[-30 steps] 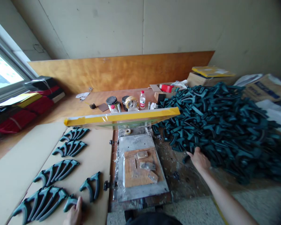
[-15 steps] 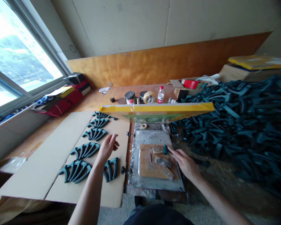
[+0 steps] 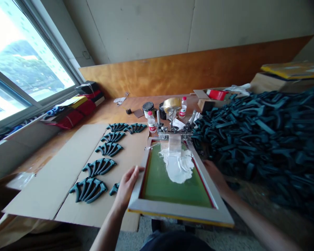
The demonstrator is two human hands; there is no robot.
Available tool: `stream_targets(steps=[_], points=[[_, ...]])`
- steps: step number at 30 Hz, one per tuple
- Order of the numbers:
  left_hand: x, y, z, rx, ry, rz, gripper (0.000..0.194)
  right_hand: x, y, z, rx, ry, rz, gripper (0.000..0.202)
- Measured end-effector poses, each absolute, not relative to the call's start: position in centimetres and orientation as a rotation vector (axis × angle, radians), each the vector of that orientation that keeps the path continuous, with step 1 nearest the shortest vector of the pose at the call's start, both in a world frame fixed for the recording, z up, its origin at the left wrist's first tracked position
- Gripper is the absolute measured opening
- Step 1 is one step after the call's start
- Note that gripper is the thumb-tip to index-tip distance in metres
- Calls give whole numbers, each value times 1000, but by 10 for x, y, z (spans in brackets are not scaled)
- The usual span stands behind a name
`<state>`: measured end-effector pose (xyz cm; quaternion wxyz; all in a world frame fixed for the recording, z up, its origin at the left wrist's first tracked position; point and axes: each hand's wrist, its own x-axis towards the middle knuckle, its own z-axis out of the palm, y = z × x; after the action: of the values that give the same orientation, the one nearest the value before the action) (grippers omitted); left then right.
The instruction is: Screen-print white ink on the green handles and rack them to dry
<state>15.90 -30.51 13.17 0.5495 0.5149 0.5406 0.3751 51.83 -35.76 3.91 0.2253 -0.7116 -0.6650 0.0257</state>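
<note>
A screen printing frame (image 3: 137,186) lies lowered in front of me, its green mesh (image 3: 157,190) bearing a thick patch of white ink (image 3: 179,170). A flat metal blade (image 3: 174,144) stands in the ink at the far end. My left hand (image 3: 129,181) is closed at the frame's left edge, fingertips against it. Beside the right edge is my right hand (image 3: 213,171); the frame hides its fingers, so their grip cannot be seen. Left of my left hand, dark green curved handles (image 3: 90,190) lie in fanned groups on cardboard (image 3: 42,184).
A large heap of dark green parts (image 3: 264,139) fills the right side. Behind the frame stand a clamp bracket (image 3: 175,130), bottles (image 3: 151,122), a lidded tin (image 3: 148,107) and a tape roll (image 3: 172,103). Red boxes (image 3: 68,118) sit below the window.
The screen frame has swung down from its raised position and covers the wooden jig. My left hand moved right to its edge. My right hand shifted from the small green part to the frame's right side.
</note>
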Motion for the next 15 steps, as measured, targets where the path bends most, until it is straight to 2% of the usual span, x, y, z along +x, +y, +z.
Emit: stream_targets(steps=[3,5,7,10,11,15], points=[[156,-321,74,1139,1314,779,75,521,-329,70,-1808,-1802,9,36],[158,-323,44,1134,1347,767,85,503,-306,89,-1702,-1899,-33,50],[160,-320,27,1147,1385,761,81,478,-289,99,-1688,-2071,-12,52],[160,-317,22,1139,1413,735,73,450,-287,95,-1725,-2274,104,18],[160,-316,23,1129,1421,730,71,446,-293,91,-1710,-2320,127,12],[161,-318,31,1065,1455,736,65,455,-332,81,-1388,-2518,189,21]])
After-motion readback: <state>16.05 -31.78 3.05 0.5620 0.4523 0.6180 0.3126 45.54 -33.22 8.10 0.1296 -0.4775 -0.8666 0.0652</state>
